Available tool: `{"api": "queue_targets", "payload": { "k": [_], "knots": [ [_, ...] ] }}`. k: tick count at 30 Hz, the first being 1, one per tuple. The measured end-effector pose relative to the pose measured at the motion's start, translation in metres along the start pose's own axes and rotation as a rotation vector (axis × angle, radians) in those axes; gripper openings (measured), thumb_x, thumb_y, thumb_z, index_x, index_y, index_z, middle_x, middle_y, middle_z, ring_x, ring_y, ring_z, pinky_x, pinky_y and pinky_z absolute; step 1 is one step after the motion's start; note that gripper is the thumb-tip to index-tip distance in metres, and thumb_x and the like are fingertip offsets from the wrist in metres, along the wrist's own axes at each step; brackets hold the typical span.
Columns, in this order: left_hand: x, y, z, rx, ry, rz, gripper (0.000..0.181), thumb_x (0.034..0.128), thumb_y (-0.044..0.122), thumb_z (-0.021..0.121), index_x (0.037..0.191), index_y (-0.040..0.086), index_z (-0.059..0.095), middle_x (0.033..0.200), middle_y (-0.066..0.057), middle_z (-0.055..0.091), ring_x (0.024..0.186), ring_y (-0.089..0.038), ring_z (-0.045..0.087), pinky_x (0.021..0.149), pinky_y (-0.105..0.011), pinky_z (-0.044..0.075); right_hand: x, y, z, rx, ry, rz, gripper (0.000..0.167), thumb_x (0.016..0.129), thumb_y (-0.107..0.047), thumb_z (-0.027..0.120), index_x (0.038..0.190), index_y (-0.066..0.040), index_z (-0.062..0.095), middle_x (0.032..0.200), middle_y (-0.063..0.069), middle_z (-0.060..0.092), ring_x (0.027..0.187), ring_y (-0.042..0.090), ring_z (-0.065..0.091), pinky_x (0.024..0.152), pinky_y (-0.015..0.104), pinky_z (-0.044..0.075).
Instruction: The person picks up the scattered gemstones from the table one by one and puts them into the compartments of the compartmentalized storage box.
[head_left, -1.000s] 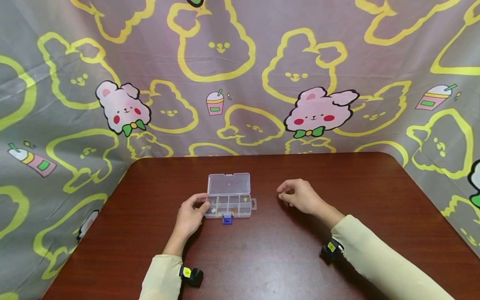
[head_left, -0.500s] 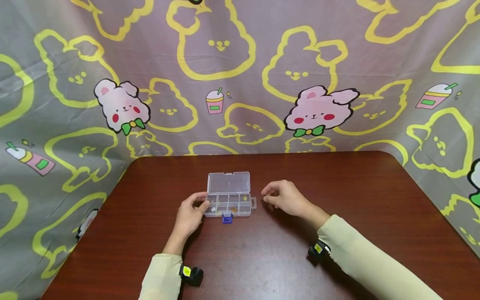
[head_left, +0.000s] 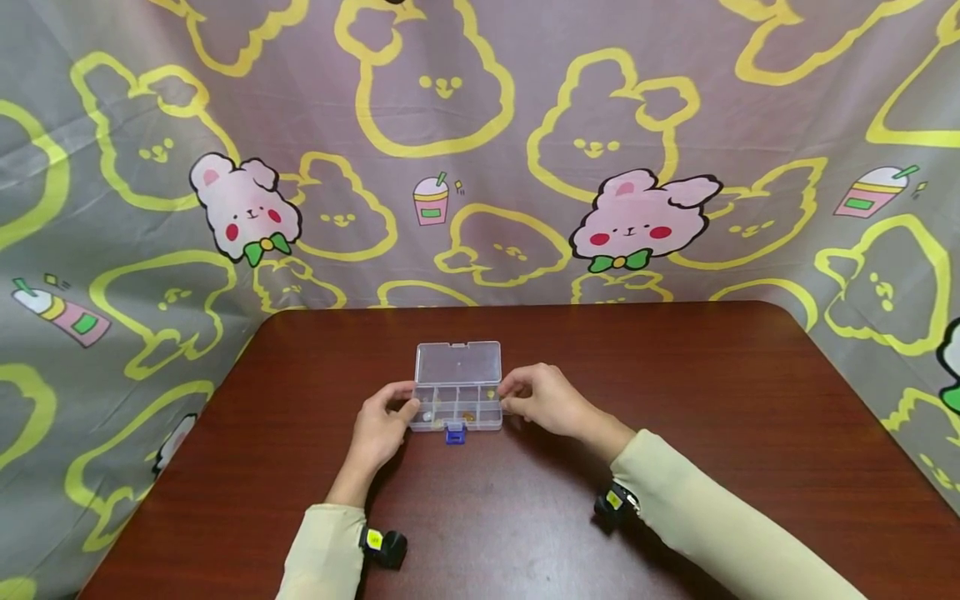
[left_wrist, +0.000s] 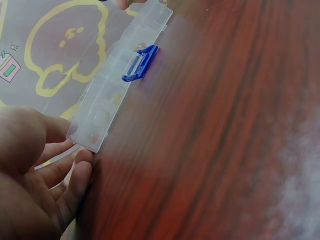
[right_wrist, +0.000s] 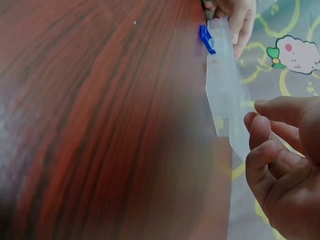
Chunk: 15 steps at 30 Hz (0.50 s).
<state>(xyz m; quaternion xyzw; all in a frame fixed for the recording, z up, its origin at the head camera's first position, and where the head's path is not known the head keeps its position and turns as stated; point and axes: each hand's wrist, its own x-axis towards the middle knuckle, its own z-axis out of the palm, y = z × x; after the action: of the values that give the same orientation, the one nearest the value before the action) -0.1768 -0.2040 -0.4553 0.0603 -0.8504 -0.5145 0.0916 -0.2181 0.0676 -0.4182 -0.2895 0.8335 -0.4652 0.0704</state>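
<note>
A clear plastic compartment box [head_left: 446, 426] lies on the table with its lid [head_left: 458, 362] raised at the back. A blue latch [head_left: 455, 436] hangs at its front. Small white, yellow and orange bits lie in some compartments, too small to identify. My left hand [head_left: 380, 425] grips the box's left end between thumb and fingers. At the right end is my right hand [head_left: 546, 402], fingers bent, the thumb and index tips close together. In the right wrist view, whether those fingertips pinch something tiny or touch the box cannot be made out. The right hand covers the box's hanging tab.
The dark red-brown wooden table [head_left: 480, 517] extends around the box. Behind it hangs a grey curtain [head_left: 480, 125] with yellow bear outlines and rabbit faces. Each wrist carries a black camera; the right wrist camera [head_left: 611, 505] sits low above the table.
My right hand has moved left over the table, from well apart from the box to its right end. The left hand and the box have stayed in place.
</note>
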Motion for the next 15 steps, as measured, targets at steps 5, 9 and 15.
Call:
{"api": "queue_targets", "payload": {
  "k": [5, 9, 15],
  "knots": [
    [0.0002, 0.0006, 0.0009, 0.0, -0.004, -0.001, 0.029, 0.0928, 0.005, 0.069, 0.122, 0.004, 0.069, 0.11, -0.015, 0.07, 0.058, -0.01, 0.054, 0.047, -0.024, 0.048, 0.0013, -0.0038, 0.0038, -0.003, -0.016, -0.012, 0.009, 0.088, 0.003, 0.071, 0.097, 0.003, 0.073, 0.078, 0.003, 0.069, 0.053, 0.01, 0.057, 0.05, 0.027, 0.052],
    [0.0006, 0.0011, 0.0015, 0.0, -0.007, 0.005, 0.029, 0.0928, 0.005, 0.069, 0.122, 0.003, 0.068, 0.11, -0.015, 0.07, 0.058, -0.01, 0.053, 0.047, -0.024, 0.047, 0.0029, -0.0048, 0.0071, 0.001, -0.027, -0.006, 0.009, 0.088, 0.002, 0.072, 0.097, 0.003, 0.073, 0.078, 0.005, 0.07, 0.053, 0.009, 0.057, 0.05, 0.027, 0.052],
    [0.0009, 0.0017, 0.0015, 0.002, -0.005, 0.01, 0.03, 0.0923, 0.005, 0.069, 0.122, 0.002, 0.068, 0.11, -0.016, 0.07, 0.057, -0.011, 0.054, 0.047, -0.023, 0.047, 0.0043, -0.0059, 0.0102, -0.005, -0.039, -0.004, 0.009, 0.088, 0.001, 0.072, 0.097, 0.003, 0.072, 0.079, 0.008, 0.07, 0.053, 0.009, 0.058, 0.051, 0.026, 0.053]
  ]
}}
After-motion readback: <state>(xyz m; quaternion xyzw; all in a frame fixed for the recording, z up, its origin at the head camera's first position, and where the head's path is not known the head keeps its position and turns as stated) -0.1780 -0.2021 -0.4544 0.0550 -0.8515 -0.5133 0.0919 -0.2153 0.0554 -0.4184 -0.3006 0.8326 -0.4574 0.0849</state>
